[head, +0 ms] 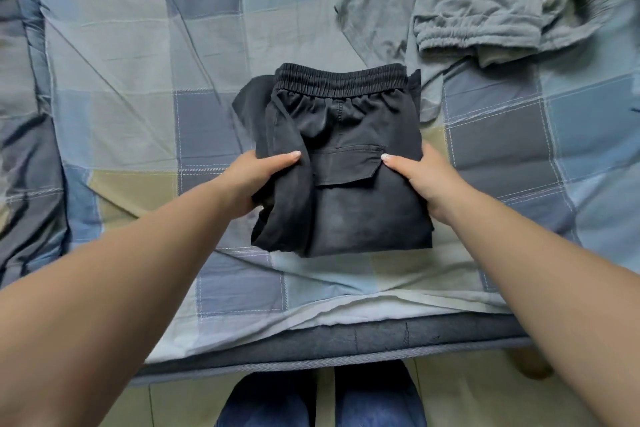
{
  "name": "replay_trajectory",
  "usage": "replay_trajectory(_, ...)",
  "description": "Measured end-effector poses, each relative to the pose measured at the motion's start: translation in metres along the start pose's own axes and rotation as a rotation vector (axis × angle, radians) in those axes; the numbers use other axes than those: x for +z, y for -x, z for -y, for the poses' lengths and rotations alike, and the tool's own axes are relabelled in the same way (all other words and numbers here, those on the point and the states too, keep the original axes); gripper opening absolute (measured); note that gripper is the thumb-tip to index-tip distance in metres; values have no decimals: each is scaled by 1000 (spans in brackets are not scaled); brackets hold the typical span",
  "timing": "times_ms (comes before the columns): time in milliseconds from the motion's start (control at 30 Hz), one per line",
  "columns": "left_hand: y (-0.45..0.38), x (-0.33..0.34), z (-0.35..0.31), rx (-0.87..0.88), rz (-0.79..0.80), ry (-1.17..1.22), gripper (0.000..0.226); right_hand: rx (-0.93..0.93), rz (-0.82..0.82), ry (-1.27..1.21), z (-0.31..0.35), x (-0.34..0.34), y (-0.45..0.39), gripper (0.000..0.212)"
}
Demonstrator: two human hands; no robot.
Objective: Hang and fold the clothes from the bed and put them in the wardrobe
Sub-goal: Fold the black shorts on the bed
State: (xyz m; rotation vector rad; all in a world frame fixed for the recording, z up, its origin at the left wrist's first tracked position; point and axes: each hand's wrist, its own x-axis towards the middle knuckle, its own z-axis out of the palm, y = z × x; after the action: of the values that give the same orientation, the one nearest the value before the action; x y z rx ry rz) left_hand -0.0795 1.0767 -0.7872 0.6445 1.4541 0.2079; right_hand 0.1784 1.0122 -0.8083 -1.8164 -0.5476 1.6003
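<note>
A pair of black trousers (pixel 346 135) lies folded into a compact rectangle on the checked bedspread (pixel 138 80), elastic waistband at the far end and a flap pocket facing up. My left hand (pixel 252 180) grips the stack's left side, thumb on top and fingers underneath. On the opposite side my right hand (pixel 422 180) holds it the same way. Grey clothes (pixel 485 10), among them a garment with an elastic waistband, lie crumpled at the far right of the bed.
The bed's near edge (pixel 346 343) runs across the lower frame, with a white sheet and dark mattress border showing. Below it are my legs in blue jeans (pixel 322 402) on a pale tiled floor. The wardrobe is out of view.
</note>
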Motion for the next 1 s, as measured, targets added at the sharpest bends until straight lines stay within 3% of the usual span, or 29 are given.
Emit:
replay_trajectory(167, 58, 2, -23, 27, 10, -16, 25, -47, -80, 3, 28, -22, 74, 17)
replay_trajectory(500, 257, -11, -61, 108, 141, -67, 21, -125, -249, -230, 62, -28, 317, 26)
replay_trajectory(600, 319, -6, -67, 116, 203, -158, 33, -184, -314, -327, 62, -26, 397, 26)
replay_trajectory(767, 404, 24, -60, 130, 353, -339, 63, -230, -463, -444, 32, -25, 523, 25)
replay_trajectory(1000, 509, 110, 11, 185, 552, -551, 30, -159, -838, -562, -72, -14, 694, 22)
